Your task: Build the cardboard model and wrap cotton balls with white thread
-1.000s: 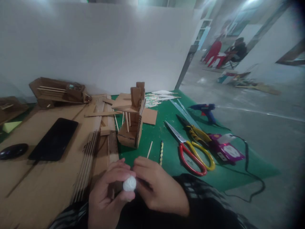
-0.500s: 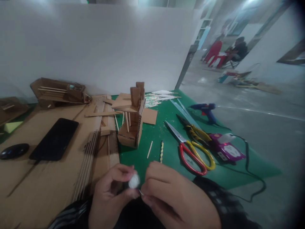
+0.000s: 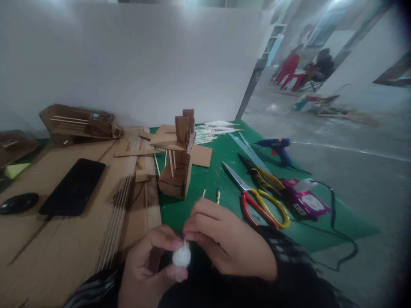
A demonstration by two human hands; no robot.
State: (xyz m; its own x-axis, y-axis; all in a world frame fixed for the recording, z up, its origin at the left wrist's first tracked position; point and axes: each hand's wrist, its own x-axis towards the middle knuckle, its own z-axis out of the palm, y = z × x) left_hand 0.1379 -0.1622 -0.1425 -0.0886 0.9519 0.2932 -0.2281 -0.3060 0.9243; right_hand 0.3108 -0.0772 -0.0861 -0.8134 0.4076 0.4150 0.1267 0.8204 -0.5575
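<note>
A small white ball of thread (image 3: pixel 181 256) is pinched between the thumb and forefinger of my left hand (image 3: pixel 147 265), low in the middle of the view. Just above and to the right of the ball, my right hand (image 3: pixel 224 239) is closed on a thin white thread (image 3: pixel 185 241) that runs up from it. Beyond my hands stands a cardboard structure (image 3: pixel 176 171) with thin sticks inside. The tips of a short stick (image 3: pixel 204 193) and a black-and-yellow piece (image 3: pixel 218 196) show past my right hand.
Scissors (image 3: pixel 253 196), pliers (image 3: pixel 263 175), a blue glue gun (image 3: pixel 279 149) and a purple power strip (image 3: pixel 305 199) lie on the right. A phone (image 3: pixel 73 187), a mouse (image 3: pixel 19 203) and cardboard pieces are on the left. A person (image 3: pixel 323 64) sits in the background.
My right hand has moved up and slightly left, from beside the ball to above it, and now covers part of the short stick. The ball sits slightly lower.
</note>
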